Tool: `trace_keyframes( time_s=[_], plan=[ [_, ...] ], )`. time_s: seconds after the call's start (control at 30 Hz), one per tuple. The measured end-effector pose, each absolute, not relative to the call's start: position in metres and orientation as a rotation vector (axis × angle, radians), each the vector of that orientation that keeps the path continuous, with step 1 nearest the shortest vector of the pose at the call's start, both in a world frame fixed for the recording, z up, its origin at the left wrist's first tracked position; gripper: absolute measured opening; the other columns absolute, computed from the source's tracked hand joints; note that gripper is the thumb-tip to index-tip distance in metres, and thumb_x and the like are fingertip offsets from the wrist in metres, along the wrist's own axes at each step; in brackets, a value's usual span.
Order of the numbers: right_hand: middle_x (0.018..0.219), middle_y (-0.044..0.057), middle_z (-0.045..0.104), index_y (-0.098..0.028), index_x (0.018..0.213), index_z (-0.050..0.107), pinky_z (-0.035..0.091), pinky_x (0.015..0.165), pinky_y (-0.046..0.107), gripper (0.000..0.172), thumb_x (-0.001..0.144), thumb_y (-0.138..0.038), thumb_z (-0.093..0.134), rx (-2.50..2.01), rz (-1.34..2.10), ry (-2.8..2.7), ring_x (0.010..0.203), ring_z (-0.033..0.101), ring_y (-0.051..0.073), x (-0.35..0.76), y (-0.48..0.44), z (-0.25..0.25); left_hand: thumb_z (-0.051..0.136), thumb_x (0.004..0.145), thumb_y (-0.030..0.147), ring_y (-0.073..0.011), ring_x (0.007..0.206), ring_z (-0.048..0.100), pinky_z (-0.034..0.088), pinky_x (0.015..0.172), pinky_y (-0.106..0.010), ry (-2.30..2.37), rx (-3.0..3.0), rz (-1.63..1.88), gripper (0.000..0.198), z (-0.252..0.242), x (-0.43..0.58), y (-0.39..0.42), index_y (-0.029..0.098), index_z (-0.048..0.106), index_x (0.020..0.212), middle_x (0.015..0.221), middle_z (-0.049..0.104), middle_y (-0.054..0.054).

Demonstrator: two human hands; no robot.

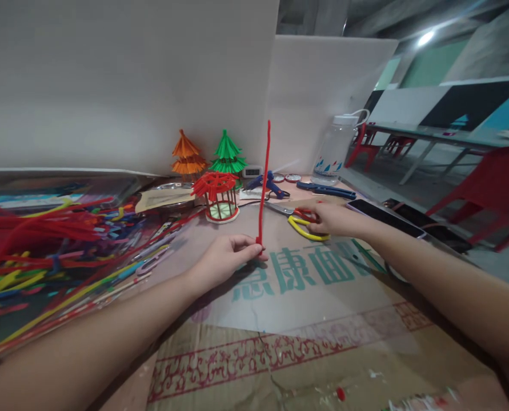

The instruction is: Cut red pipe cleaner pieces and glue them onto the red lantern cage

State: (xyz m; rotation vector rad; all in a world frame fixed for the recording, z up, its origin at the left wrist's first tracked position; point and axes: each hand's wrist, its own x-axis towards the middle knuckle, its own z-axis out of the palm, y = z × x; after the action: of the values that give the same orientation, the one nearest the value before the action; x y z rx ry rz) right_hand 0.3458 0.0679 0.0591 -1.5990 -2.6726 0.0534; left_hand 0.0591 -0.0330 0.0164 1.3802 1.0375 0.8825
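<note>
Pinched upright in my left hand (241, 251) is a red pipe cleaner (264, 182), its lower end bent over at the fingertips. My right hand (327, 219) is closed on the handles of a pair of scissors (299, 226) with yellow and red grips; the blades point left. Behind my left hand stands a small round pavilion model (220, 198) with a red pipe-cleaner roof, thin brown posts and a pale base. An orange tiered roof model (187, 153) and a green one (227, 153) stand farther back.
Many coloured pipe cleaners (31, 251) are heaped at the left. A blue glue gun (271, 184), blue pliers (327, 189) and a clear water bottle (335, 151) stand or lie at the back. A phone (385, 218) lies right, beyond my forearm. White panels (125, 85) rise behind.
</note>
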Motion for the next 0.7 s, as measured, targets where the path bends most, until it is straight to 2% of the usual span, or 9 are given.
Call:
trace_keyframes(
  time_s=[0.07, 0.17, 0.27, 0.37, 0.53, 0.6, 0.7],
  plan=[
    [0.088, 0.01, 0.074, -0.019, 0.134, 0.059, 0.036, 0.057, 0.027, 0.056, 0.084, -0.044, 0.06, -1.65, -0.046, -2.645, 0.063, 0.061, 0.02, 0.341, 0.065, 0.054, 0.07, 0.085, 0.039, -0.0208, 0.082, 0.076, 0.055, 0.074, -0.029, 1.064, 1.433, 0.879, 0.025, 0.021, 0.057, -0.032, 0.013, 0.071, 0.086, 0.094, 0.08, -0.013],
    [0.096, 0.012, 0.074, -0.02, 0.126, 0.064, 0.039, 0.062, 0.029, 0.05, 0.085, -0.05, 0.058, -1.565, -0.11, -2.623, 0.071, 0.063, 0.024, 0.337, 0.058, 0.053, 0.07, 0.085, 0.038, -0.0197, 0.08, 0.075, 0.054, 0.073, -0.028, 1.137, 1.533, 0.902, 0.024, 0.028, 0.048, -0.028, 0.014, 0.073, 0.084, 0.092, 0.08, -0.012],
    [0.097, 0.009, 0.075, -0.026, 0.124, 0.066, 0.044, 0.068, 0.03, 0.047, 0.085, -0.05, 0.059, -1.478, 0.067, -2.64, 0.079, 0.066, 0.025, 0.343, 0.055, 0.059, 0.068, 0.086, 0.038, -0.0199, 0.078, 0.076, 0.055, 0.073, -0.028, 1.161, 1.517, 0.941, 0.024, 0.031, 0.04, -0.024, 0.014, 0.072, 0.082, 0.09, 0.08, -0.011],
    [0.101, 0.008, 0.074, -0.025, 0.123, 0.065, 0.047, 0.072, 0.032, 0.046, 0.085, -0.051, 0.059, -1.45, 0.266, -2.655, 0.085, 0.067, 0.026, 0.351, 0.056, 0.068, 0.067, 0.086, 0.037, -0.0216, 0.078, 0.076, 0.056, 0.074, -0.03, 1.166, 1.503, 0.94, 0.024, 0.033, 0.036, -0.024, 0.014, 0.072, 0.081, 0.087, 0.079, -0.01],
    [0.106, 0.009, 0.069, -0.021, 0.143, 0.048, 0.05, 0.083, 0.037, 0.063, 0.09, -0.054, 0.054, -1.086, 0.623, -2.692, 0.095, 0.065, 0.026, 0.346, 0.047, 0.084, 0.065, 0.087, 0.035, -0.0208, 0.078, 0.075, 0.056, 0.075, -0.031, 1.267, 1.626, 0.967, 0.022, 0.04, 0.029, -0.029, 0.015, 0.075, 0.083, 0.088, 0.08, -0.011],
    [0.106, 0.009, 0.068, -0.02, 0.137, 0.053, 0.05, 0.084, 0.037, 0.06, 0.09, -0.057, 0.054, -1.11, 0.657, -2.662, 0.095, 0.064, 0.026, 0.336, 0.037, 0.087, 0.064, 0.088, 0.036, -0.0207, 0.078, 0.075, 0.056, 0.076, -0.031, 1.251, 1.62, 0.998, 0.023, 0.037, 0.026, -0.029, 0.015, 0.075, 0.084, 0.089, 0.08, -0.011],
    [0.11, 0.01, 0.068, -0.019, 0.115, 0.064, 0.05, 0.082, 0.037, 0.051, 0.086, -0.061, 0.057, -1.223, 0.565, -2.65, 0.098, 0.063, 0.028, 0.318, 0.02, 0.09, 0.065, 0.087, 0.035, -0.021, 0.079, 0.075, 0.057, 0.077, -0.032, 1.192, 1.583, 0.99, 0.023, 0.029, 0.024, -0.027, 0.015, 0.073, 0.083, 0.087, 0.08, -0.011]
  ],
)
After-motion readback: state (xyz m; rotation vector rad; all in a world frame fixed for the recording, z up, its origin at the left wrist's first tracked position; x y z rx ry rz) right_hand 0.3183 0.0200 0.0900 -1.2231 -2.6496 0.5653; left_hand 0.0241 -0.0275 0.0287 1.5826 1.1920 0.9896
